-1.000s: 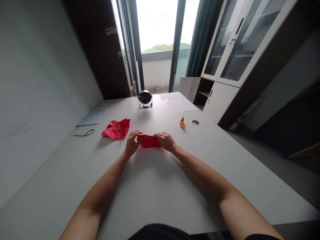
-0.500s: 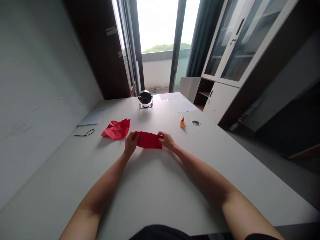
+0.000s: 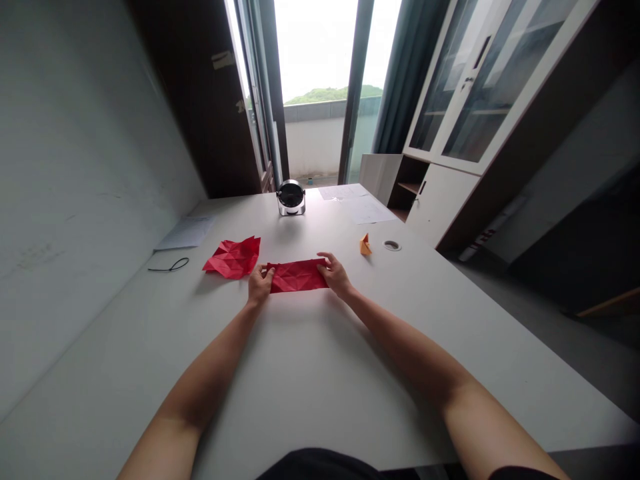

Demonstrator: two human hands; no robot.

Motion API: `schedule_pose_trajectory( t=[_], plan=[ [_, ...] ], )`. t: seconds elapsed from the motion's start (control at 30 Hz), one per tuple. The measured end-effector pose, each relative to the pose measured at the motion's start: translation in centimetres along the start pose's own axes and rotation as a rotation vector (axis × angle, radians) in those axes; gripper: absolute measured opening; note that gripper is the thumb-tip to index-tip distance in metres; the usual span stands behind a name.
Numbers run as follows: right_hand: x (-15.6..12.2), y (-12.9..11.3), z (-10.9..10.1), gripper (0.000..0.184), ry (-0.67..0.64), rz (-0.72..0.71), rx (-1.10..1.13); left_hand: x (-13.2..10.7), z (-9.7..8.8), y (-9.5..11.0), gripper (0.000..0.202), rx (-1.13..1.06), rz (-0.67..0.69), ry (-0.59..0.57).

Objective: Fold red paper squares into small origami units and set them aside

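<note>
A folded strip of red paper (image 3: 299, 276), creased all over, stretches between my two hands just above the table. My left hand (image 3: 260, 284) is closed on its left end, thumb in front. At the right end my right hand (image 3: 336, 275) pinches the paper between thumb and fingers, one finger raised above the top edge. To the left of my left hand lies a second sheet of red paper (image 3: 233, 258), crumpled with fold lines. A small orange folded paper piece (image 3: 365, 245) stands to the right of my right hand.
A white tape roll (image 3: 392, 245) lies beside the orange piece. A black cable tie (image 3: 170, 266) and white papers (image 3: 185, 233) are at the left. A round black device on a metal stand (image 3: 291, 197) stands at the back of the white table (image 3: 280, 380).
The red strip has tilted, so its right end now sits higher and its creased face shows. My right hand has shifted slightly right, with a finger lifted. The other objects have stayed put.
</note>
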State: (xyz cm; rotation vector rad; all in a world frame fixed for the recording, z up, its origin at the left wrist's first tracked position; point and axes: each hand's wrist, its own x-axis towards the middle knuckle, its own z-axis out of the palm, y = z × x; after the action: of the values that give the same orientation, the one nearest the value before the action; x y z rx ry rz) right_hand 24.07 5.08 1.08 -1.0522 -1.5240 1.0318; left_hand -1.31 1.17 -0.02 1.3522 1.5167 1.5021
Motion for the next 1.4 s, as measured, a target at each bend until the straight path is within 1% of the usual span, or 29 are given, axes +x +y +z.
schedule_pose_trajectory(
  t=[0.07, 0.13, 0.2, 0.27, 0.37, 0.5, 0.53, 0.6, 0.8, 0.9, 1.0, 1.07, 1.1, 1.27, 1.4],
  plan=[
    [-0.1, 0.3, -0.1, 0.043, 0.035, -0.039, -0.186, 0.0, -0.2, -0.2, 0.032, 0.157, 0.014, 0.021],
    [-0.1, 0.6, -0.3, 0.043, 0.050, -0.069, -0.370, -0.1, -0.4, -0.1, 0.031, 0.347, 0.071, 0.049],
    [-0.1, 0.9, -0.5, 0.043, 0.035, -0.076, -0.513, -0.4, -0.5, 0.2, 0.036, 0.516, 0.183, 0.059],
    [-0.1, 1.2, -0.6, 0.044, 0.011, -0.082, -0.616, -0.7, -0.4, 0.8, 0.038, 0.649, 0.319, 0.031],
    [-0.1, 1.3, -0.7, 0.043, -0.019, -0.126, -0.692, -1.5, 0.3, 1.5, 0.027, 0.784, 0.462, -0.081],
    [-0.3, 1.1, -0.6, 0.041, -0.038, -0.214, -0.715, -2.3, 1.4, 1.8, 0.020, 0.815, 0.540, -0.358],
    [-0.4, 1.1, -0.6, 0.041, -0.038, -0.232, -0.720, -2.5, 1.5, 1.7, 0.020, 0.812, 0.542, -0.405],
    [-0.6, 1.0, -0.5, 0.042, -0.046, -0.259, -0.711, -2.5, 1.6, 1.5, 0.022, 0.804, 0.527, -0.441],
    [-0.8, 0.5, -0.3, 0.052, -0.081, -0.349, -0.559, -2.2, 1.3, 1.1, 0.026, 0.776, 0.485, -0.434],
    [-0.9, 0.5, 0.0, 0.052, -0.128, -0.371, -0.516, -2.0, 1.4, 1.0, 0.026, 0.774, 0.475, -0.431],
    [-1.0, 0.5, 0.4, 0.037, -0.197, -0.411, -0.533, -1.9, 1.4, 0.8, 0.027, 0.775, 0.474, -0.430],
    [-1.1, 0.6, 0.5, 0.026, -0.278, -0.442, -0.563, -1.9, 1.4, 0.6, 0.027, 0.775, 0.473, -0.420],
    [-1.1, 0.7, 0.5, 0.024, -0.316, -0.452, -0.576, -1.9, 1.3, 0.6, 0.027, 0.777, 0.469, -0.412],
    [-1.3, 0.7, 0.6, 0.034, -0.414, -0.463, -0.587, -1.7, 1.1, 0.4, 0.032, 0.823, 0.440, -0.362],
    [-1.3, 0.3, 0.6, 0.029, -0.525, -0.553, -0.625, -1.6, 0.9, 0.5, 0.043, 0.905, 0.430, -0.354]
  ],
)
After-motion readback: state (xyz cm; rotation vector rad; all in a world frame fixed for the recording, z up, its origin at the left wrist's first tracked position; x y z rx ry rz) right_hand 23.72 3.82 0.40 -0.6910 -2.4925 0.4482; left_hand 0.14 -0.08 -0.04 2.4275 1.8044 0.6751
